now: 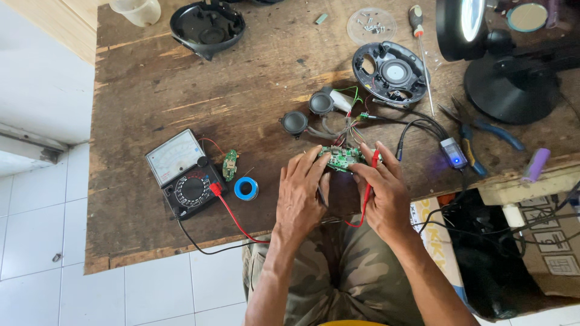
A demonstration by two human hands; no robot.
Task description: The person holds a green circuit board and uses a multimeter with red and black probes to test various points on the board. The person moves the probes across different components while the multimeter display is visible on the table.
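At the centre of the frame both hands meet over a small green circuit board (342, 158) on the worn wooden counter (151, 78). The left hand (300, 194) rests fingers on the board's left edge; the right hand (383, 194) pinches a red test probe (371, 175) against it. Left of centre sits an analogue multimeter (183, 173) — its red lead (232, 216) trails toward the hands — with a blue solder spool (246, 188) just beside it.

Bright, even daylight fills the scene; the white floor tiles (42, 241) on the left are nearly washed out. Shadows on the wooden bench (181, 90) are soft and short. The lamp head (471, 18) far right glares white. Focus is sharp throughout, with slight wide-angle stretching at the edges.
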